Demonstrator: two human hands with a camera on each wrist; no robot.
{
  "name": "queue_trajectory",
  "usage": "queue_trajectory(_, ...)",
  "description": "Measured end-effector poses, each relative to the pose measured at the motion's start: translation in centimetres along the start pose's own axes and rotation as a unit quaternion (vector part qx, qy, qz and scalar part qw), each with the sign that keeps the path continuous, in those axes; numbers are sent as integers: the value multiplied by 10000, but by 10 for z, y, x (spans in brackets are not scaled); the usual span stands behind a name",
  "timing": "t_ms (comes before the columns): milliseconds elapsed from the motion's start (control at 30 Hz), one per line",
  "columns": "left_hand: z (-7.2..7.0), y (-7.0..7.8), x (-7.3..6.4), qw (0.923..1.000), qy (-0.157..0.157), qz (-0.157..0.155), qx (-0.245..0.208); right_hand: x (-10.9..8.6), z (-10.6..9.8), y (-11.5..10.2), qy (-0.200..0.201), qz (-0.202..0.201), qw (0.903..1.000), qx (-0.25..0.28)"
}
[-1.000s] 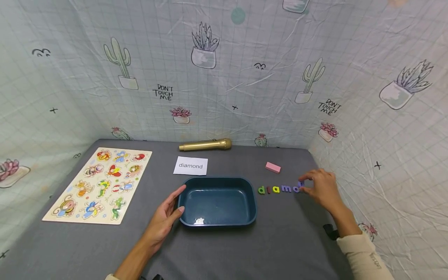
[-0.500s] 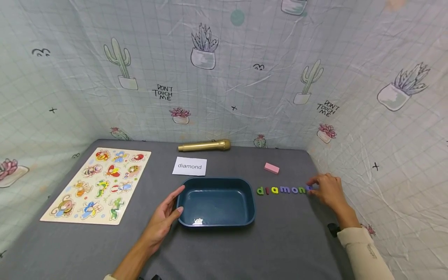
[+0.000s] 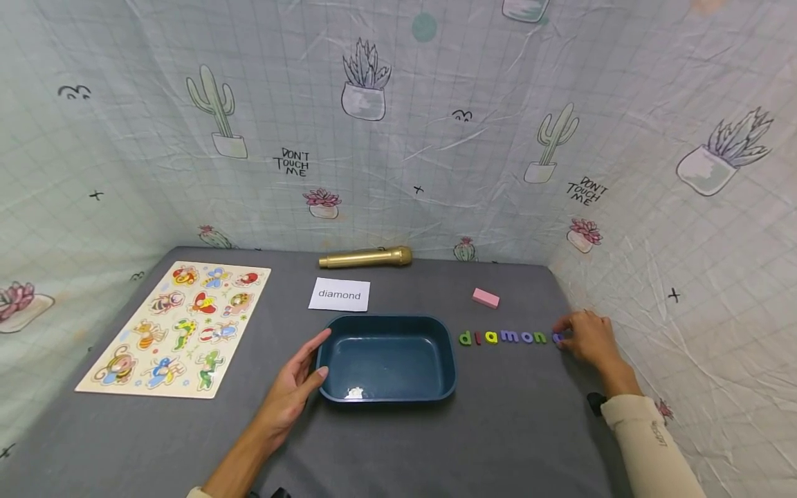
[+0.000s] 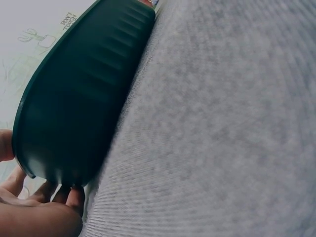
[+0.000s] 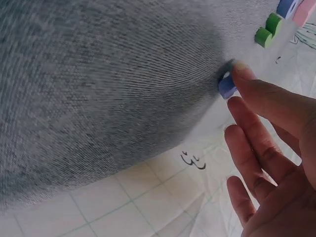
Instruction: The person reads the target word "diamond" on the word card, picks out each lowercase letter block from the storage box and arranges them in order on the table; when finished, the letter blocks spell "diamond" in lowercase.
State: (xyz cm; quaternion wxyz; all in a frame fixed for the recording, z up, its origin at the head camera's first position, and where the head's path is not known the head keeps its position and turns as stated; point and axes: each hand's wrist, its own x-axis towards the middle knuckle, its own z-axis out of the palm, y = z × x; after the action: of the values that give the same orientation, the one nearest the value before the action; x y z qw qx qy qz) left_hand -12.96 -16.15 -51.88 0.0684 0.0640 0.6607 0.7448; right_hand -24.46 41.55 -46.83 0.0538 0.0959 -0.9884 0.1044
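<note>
A row of small coloured letters spelling "diamon" runs to the right of a dark teal tray (image 3: 386, 400). At the row's right end, my right hand (image 3: 588, 339) pinches a purple-blue letter (image 5: 227, 88) between thumb and fingers, down at the cloth. Its shape is partly covered by the fingertips. A green n (image 3: 539, 337) lies just left of it, apart by a small gap. My left hand (image 3: 288, 395) holds the tray's left end, thumb at the rim and the other fingers against the outer wall (image 4: 64, 148).
A white card reading "diamond" (image 3: 339, 295) lies behind the tray, and a gold microphone (image 3: 365, 258) lies farther back. A pink block (image 3: 486, 298) sits behind the letters. An insect puzzle board (image 3: 177, 332) lies at left. Printed fabric (image 3: 398, 152) hangs around the table.
The right hand set down the green n after the o, then brought the purple-blue letter to the row's end and shifted it slightly right. The left hand and tray stayed put.
</note>
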Motion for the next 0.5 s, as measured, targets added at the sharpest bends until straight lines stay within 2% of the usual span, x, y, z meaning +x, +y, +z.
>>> queue_trajectory(167, 1, -1, 0, 10000, -24, -24, 46, -3, 1, 2, -21, -22, 10000, 17)
queue_trajectory(267, 0, -2, -1, 9999, -42, -102, 22, -6, 1, -5, 223, -17, 9997, 57)
queue_trajectory(367, -1, -2, -3, 9998, -103, -142, -128, -9, 2, -24, 683, -26, 9975, 150)
queue_trajectory(467, -4, 1, -4, 9995, -123, -129, -268, -10, 0, -56, 1056, -48, 9941, 228)
queue_trajectory(500, -6, 3, -4, 9998, -47, -79, -155, -10, 0, -68, 1104, -56, 9935, 264)
